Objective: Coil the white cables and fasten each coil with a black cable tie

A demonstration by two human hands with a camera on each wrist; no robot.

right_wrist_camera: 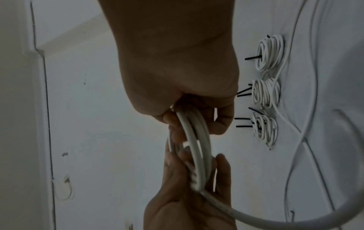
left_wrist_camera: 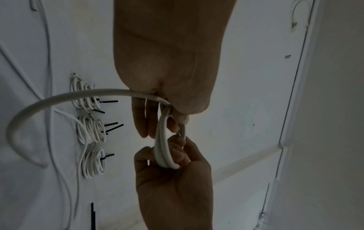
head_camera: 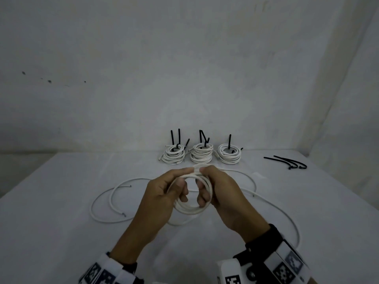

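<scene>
Both hands hold a white cable coil [head_camera: 192, 209] above the table's middle. My left hand [head_camera: 164, 191] grips its left side, thumb through the ring. My right hand [head_camera: 215, 187] grips the right side, fingers curled through the loops. In the left wrist view the coil [left_wrist_camera: 163, 149] runs between my left hand [left_wrist_camera: 163, 109] and my right hand [left_wrist_camera: 173, 175], and a free length of cable [left_wrist_camera: 39, 107] arcs away. The right wrist view shows the coil [right_wrist_camera: 195, 144] between the right hand [right_wrist_camera: 187, 101] and the left hand [right_wrist_camera: 189, 194].
Three finished coils with black ties [head_camera: 201, 154] stand in a row at the table's back edge. Several loose black cable ties [head_camera: 287, 161] lie at the back right. Loose white cable [head_camera: 110, 199] loops on the table to the left, and more cable [head_camera: 287, 218] trails right.
</scene>
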